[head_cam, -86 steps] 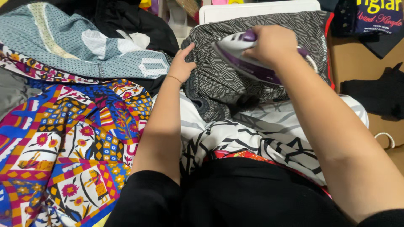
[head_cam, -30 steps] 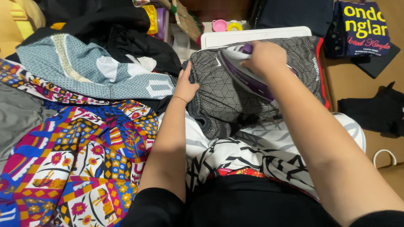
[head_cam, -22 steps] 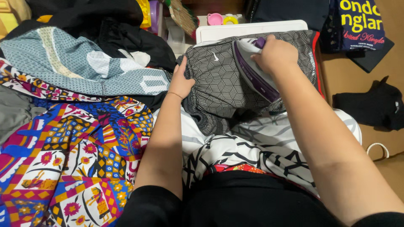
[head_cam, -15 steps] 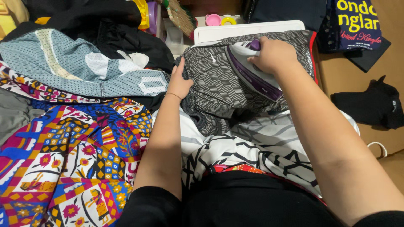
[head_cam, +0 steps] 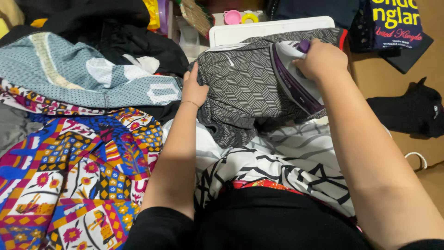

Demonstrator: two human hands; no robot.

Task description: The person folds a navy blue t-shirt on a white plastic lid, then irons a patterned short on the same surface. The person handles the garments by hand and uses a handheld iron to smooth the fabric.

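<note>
Two hands on the job: my right hand [head_cam: 322, 59] is wrapped tight around the handle of the purple-and-white iron [head_cam: 296, 76], which sits on the right part of the grey geometric shorts [head_cam: 240, 88], while my left hand [head_cam: 194, 88] lies pressed flat on their left edge. Risk as I judge it: left fingers sit near the soleplate's path, and crumpled waistband fabric below could crease. Mesh jersey [head_cam: 83, 78] and bright patterned cloth [head_cam: 69, 166] crowd the left side.
</note>
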